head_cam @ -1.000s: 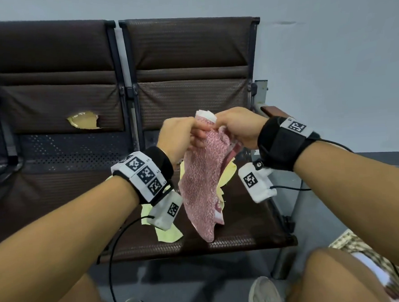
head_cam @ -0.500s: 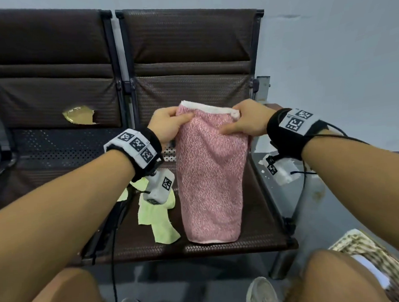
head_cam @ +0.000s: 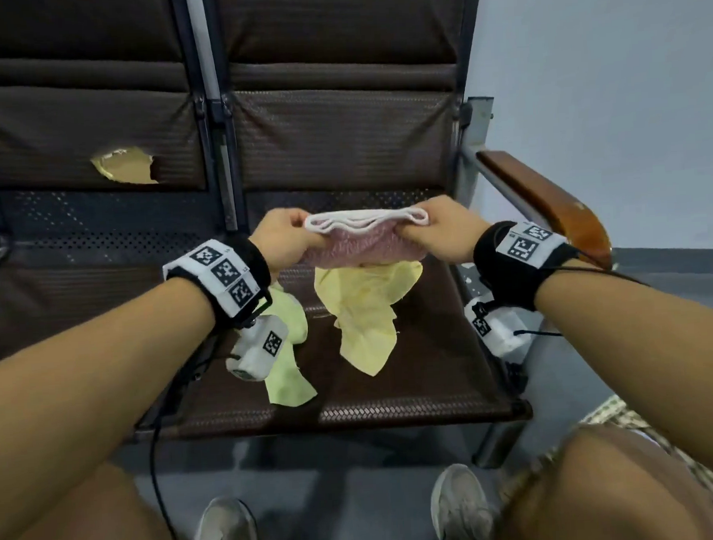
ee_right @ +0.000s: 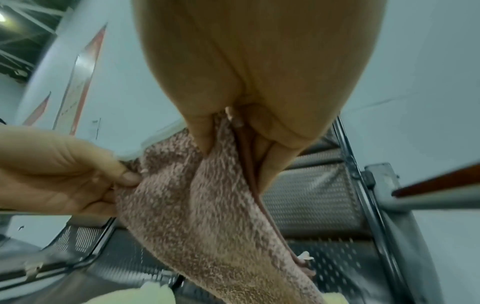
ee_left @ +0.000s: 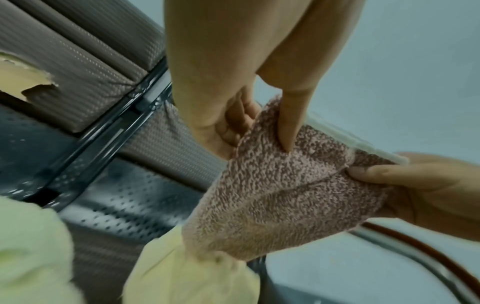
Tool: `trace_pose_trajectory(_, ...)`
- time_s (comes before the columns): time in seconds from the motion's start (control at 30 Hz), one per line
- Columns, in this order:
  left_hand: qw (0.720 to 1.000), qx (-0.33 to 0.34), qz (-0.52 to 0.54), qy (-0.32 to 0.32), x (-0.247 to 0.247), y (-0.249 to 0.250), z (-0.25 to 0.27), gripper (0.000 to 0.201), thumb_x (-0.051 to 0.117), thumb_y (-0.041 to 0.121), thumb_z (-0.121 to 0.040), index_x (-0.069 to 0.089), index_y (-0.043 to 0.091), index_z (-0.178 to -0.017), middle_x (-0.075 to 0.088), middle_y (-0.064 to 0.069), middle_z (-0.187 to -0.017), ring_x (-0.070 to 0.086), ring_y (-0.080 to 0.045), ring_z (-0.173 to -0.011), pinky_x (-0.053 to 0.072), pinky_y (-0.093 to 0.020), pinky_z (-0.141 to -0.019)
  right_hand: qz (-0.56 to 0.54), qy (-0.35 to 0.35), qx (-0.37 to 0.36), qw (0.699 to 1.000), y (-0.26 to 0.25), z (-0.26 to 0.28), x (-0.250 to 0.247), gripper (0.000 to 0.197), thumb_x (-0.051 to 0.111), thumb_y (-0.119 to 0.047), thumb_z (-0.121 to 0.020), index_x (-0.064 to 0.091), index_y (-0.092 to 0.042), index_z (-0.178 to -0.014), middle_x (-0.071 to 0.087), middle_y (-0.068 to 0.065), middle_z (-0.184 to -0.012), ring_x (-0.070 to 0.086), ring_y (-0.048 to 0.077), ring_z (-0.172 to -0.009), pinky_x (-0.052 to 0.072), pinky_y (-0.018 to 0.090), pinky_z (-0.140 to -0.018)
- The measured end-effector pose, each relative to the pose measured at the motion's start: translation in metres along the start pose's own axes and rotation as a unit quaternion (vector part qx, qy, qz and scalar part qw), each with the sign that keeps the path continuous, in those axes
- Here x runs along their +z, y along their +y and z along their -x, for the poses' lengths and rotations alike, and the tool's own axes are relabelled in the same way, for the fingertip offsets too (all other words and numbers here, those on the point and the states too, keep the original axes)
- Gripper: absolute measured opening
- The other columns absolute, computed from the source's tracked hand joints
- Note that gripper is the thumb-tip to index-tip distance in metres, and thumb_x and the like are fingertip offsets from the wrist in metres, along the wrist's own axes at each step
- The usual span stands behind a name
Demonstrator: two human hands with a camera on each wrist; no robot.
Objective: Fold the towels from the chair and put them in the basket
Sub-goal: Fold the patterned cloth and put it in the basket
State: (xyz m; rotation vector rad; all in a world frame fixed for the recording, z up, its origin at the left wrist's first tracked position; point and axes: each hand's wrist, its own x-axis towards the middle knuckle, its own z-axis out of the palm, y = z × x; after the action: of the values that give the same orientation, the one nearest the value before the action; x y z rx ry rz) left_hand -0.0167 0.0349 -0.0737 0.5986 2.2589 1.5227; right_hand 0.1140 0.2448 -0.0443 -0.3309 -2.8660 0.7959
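Note:
A pink towel (head_cam: 361, 244) with a white hem hangs folded between both hands above the brown chair seat (head_cam: 415, 374). My left hand (head_cam: 286, 240) pinches its left top corner, and my right hand (head_cam: 435, 227) pinches the right one. The left wrist view shows the pink towel (ee_left: 280, 195) held by thumb and fingers of both hands; the right wrist view shows the same towel (ee_right: 207, 205) hanging down. A yellow towel (head_cam: 365, 311) lies crumpled on the seat under it, and a pale green towel (head_cam: 287, 357) lies to its left. A woven basket (head_cam: 631, 420) shows at the lower right, mostly hidden by my arm.
The seat belongs to a row of brown chairs; the neighbouring backrest has a torn patch (head_cam: 125, 165). A wooden armrest (head_cam: 546, 199) juts out on the right. My knees and shoes (head_cam: 461, 509) are in front of the seat, on a grey floor.
The pink towel was bunched between my hands, then spread and hanging long; now it is folded shorter with its hems gathered at the top. The yellow towel beneath has come into view.

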Motion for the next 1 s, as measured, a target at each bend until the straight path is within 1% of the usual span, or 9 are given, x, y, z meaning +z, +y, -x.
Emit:
trace_pose_trajectory(0.1, 0.986, -0.076, -0.113, -0.098, 0.016, -0.037, 0.023, 0.006, 0.063, 0.0, -0.085, 0.064, -0.004, -0.09, 0.058, -0.017, -0.084, 0.054, -0.025, -0.079, 0.045, -0.037, -0.07, 0.035, -0.153, 0.027, 0.987, 0.013, 0.025, 0.032, 0.023, 0.06, -0.021, -0.094, 0.064, -0.019, -0.071, 0.063, 0.001, -0.07, 0.055, 0.014, -0.066, 0.046, 0.026, -0.06)
trace_pose_trajectory(0.17, 0.966, -0.129, -0.15, -0.166, 0.022, -0.052, 0.038, 0.008, 0.06, -0.001, -0.086, 0.063, 0.002, -0.093, 0.06, -0.017, -0.086, 0.059, -0.027, -0.075, 0.052, -0.036, -0.068, -0.006, -0.221, 0.052, 0.974, 0.02, 0.039, 0.051, 0.016, 0.061, -0.018, -0.094, 0.067, -0.024, -0.08, 0.065, -0.004, -0.078, 0.061, 0.011, -0.07, 0.05, 0.015, -0.06)
trace_pose_trajectory(0.27, 0.935, -0.184, -0.146, -0.267, 0.022, -0.064, 0.051, 0.021, 0.064, 0.003, -0.086, 0.064, 0.007, -0.107, 0.069, -0.017, -0.095, 0.069, -0.027, -0.077, 0.061, -0.036, -0.069, -0.151, -0.313, 0.131, 0.928, 0.033, 0.052, 0.07, 0.008, 0.061, -0.011, -0.096, 0.067, -0.014, -0.101, 0.072, 0.004, -0.092, 0.071, 0.019, -0.08, 0.062, 0.032, -0.07)
trace_pose_trajectory(0.37, 0.922, -0.192, -0.133, -0.307, 0.018, -0.071, 0.047, 0.024, 0.067, 0.011, -0.088, 0.064, 0.008, -0.112, 0.07, -0.015, -0.099, 0.067, -0.026, -0.08, 0.061, -0.037, -0.071, -0.2, -0.352, 0.18, 0.896, 0.046, 0.051, 0.078, 0.007, 0.063, -0.014, -0.096, 0.065, -0.015, -0.103, 0.075, 0.003, -0.09, 0.073, 0.018, -0.078, 0.06, 0.032, -0.067)
trace_pose_trajectory(0.5, 0.957, -0.178, -0.108, -0.201, 0.031, -0.083, 0.026, 0.012, 0.067, 0.016, -0.089, 0.065, 0.007, -0.096, 0.064, -0.006, -0.086, 0.063, -0.016, -0.073, 0.057, -0.029, -0.066, -0.208, -0.248, 0.193, 0.926, 0.066, 0.029, 0.086, 0.022, 0.069, -0.021, -0.092, 0.066, -0.01, -0.11, 0.073, 0.006, -0.095, 0.071, 0.017, -0.077, 0.06, 0.031, -0.067)
trace_pose_trajectory(0.67, 0.986, -0.139, -0.043, -0.077, 0.045, -0.106, -0.003, 0.027, 0.071, 0.013, -0.082, 0.066, 0.002, -0.107, 0.068, -0.016, -0.11, 0.066, -0.032, -0.1, 0.056, -0.044, -0.091, -0.173, -0.067, 0.192, 0.964, 0.082, -0.001, 0.106, 0.028, 0.06, -0.01, -0.089, 0.065, 0.009, -0.109, 0.066, 0.014, -0.087, 0.06, 0.024, -0.072, 0.05, 0.038, -0.066)
trace_pose_trajectory(0.8, 0.992, -0.085, -0.099, -0.007, 0.054, -0.115, -0.014, 0.043, 0.071, 0.02, -0.086, 0.058, 0.008, -0.126, 0.065, -0.009, -0.118, 0.063, -0.029, -0.108, 0.051, -0.046, -0.098, -0.121, 0.009, 0.136, 0.983, 0.08, -0.013, 0.114, 0.033, 0.056, -0.018, -0.095, 0.06, -0.009, -0.126, 0.07, 0.009, -0.109, 0.066, 0.024, -0.092, 0.055, 0.04, -0.088)
trace_pose_trajectory(0.9, 0.992, -0.091, -0.081, -0.033, 0.057, -0.121, -0.015, 0.065, 0.073, 0.023, -0.085, 0.042, 0.012, -0.142, 0.056, 0.001, -0.12, 0.06, -0.024, -0.109, 0.05, -0.043, -0.098, -0.1, 0.048, 0.121, 0.987, 0.075, -0.013, 0.12, 0.04, 0.059, -0.024, -0.095, 0.052, -0.02, -0.133, 0.064, 0.005, -0.117, 0.062, 0.021, -0.102, 0.052, 0.039, -0.094)
trace_pose_trajectory(1.0, 0.981, -0.032, -0.188, -0.04, 0.058, -0.126, -0.004, 0.053, 0.077, 0.027, -0.082, 0.054, 0.017, -0.129, 0.058, 0.001, -0.111, 0.06, -0.021, -0.099, 0.051, -0.034, -0.088, -0.004, 0.021, 0.042, 0.999, 0.07, 0.0, 0.122, 0.032, 0.061, -0.024, -0.091, 0.06, -0.021, -0.123, 0.064, 0.0, -0.116, 0.06, 0.017, -0.103, 0.051, 0.04, -0.096)
